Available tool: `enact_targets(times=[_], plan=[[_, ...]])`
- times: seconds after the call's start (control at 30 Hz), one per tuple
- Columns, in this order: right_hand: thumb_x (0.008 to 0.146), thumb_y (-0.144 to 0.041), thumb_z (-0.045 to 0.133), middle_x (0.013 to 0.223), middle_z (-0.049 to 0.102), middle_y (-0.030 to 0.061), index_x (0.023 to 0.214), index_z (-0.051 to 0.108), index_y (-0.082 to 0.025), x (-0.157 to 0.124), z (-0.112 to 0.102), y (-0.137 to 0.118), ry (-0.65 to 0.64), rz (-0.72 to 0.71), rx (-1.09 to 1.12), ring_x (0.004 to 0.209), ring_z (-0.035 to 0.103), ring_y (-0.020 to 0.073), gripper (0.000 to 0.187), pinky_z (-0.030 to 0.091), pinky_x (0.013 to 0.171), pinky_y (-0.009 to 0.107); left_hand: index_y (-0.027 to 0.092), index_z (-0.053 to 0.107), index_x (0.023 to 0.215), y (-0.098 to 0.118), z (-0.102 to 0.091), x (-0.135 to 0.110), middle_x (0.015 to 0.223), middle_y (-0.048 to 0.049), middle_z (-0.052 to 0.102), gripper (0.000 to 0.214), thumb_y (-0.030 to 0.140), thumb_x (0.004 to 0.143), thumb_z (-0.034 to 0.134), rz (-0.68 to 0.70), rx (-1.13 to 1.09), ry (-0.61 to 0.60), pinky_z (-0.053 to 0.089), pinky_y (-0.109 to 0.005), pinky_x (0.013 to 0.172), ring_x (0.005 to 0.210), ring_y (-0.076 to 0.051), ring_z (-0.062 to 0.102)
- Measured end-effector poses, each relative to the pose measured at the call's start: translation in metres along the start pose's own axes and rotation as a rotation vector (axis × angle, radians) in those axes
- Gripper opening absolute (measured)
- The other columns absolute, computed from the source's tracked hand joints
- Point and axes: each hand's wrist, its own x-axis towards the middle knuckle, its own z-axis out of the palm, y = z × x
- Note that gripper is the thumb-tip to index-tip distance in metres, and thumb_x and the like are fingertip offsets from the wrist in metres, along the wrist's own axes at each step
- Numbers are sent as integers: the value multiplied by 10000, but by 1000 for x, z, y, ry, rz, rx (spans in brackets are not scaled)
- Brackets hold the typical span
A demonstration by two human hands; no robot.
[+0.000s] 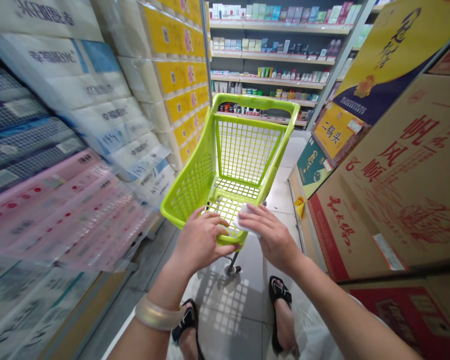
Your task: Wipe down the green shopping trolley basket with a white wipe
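A lime-green plastic shopping cart (195, 185) stands empty in a narrow shop aisle right in front of me. My left hand (200, 240) rests on its near rim, fingers curled over the edge. My right hand (272, 235) presses a small white cloth or tissue (243, 222) against the same rim, fingers fairly flat on top of it. A pale bangle (155, 314) sits on my left wrist. My feet in black sandals (279, 295) stand on the tiled floor under the cart's near end.
Stacked packs of tissue paper (78, 150) in pink, white, blue and yellow wrap fill the left side. Large cardboard boxes (405, 170) with red print line the right. Shelves of small bottles and boxes (277, 55) cross the aisle's far end.
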Motion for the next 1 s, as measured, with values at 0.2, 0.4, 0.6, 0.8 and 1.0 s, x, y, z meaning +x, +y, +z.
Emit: enact_targets(times=[0.2, 0.4, 0.6, 0.8, 1.0], plan=[[938, -65, 389, 1244, 690, 65, 1227, 618, -240, 2, 0, -2, 52, 52, 9, 1339, 496, 203, 408, 403, 1126, 494, 292, 772, 776, -3, -3, -3, 955, 40, 766, 209, 480, 689, 797, 30, -8, 3, 397, -446, 1029, 1024, -238, 659], [948, -63, 380, 1240, 693, 52, 1224, 619, -242, 4, 6, -8, -34, -30, 74, 1327, 509, 178, 407, 416, 1124, 450, 303, 768, 745, -13, -12, -9, 982, 29, 760, 203, 496, 687, 790, 34, -33, 7, 425, -447, 1010, 1042, -245, 655], [932, -67, 392, 1254, 684, 64, 1250, 610, -251, 7, 6, -2, 56, 57, 45, 1337, 499, 197, 427, 405, 1127, 489, 251, 759, 840, -5, -10, -15, 1039, -25, 747, 326, 519, 660, 794, 13, -16, 94, 353, -538, 1102, 1091, -288, 630], [931, -61, 397, 1242, 690, 61, 1208, 636, -239, 12, 8, 2, 54, 55, 34, 1319, 519, 194, 407, 412, 1127, 470, 213, 735, 914, 14, -1, -9, 1036, -43, 739, 317, 441, 701, 793, 1, -66, 137, 385, -515, 1085, 1082, -278, 631], [934, -83, 413, 1260, 680, 64, 1226, 634, -254, 12, 8, 4, 55, 83, 63, 1334, 503, 206, 403, 399, 1130, 489, 208, 728, 909, 21, 6, -4, 984, -67, 732, 289, 441, 740, 755, -18, -54, 143, 465, -468, 967, 999, -269, 633]])
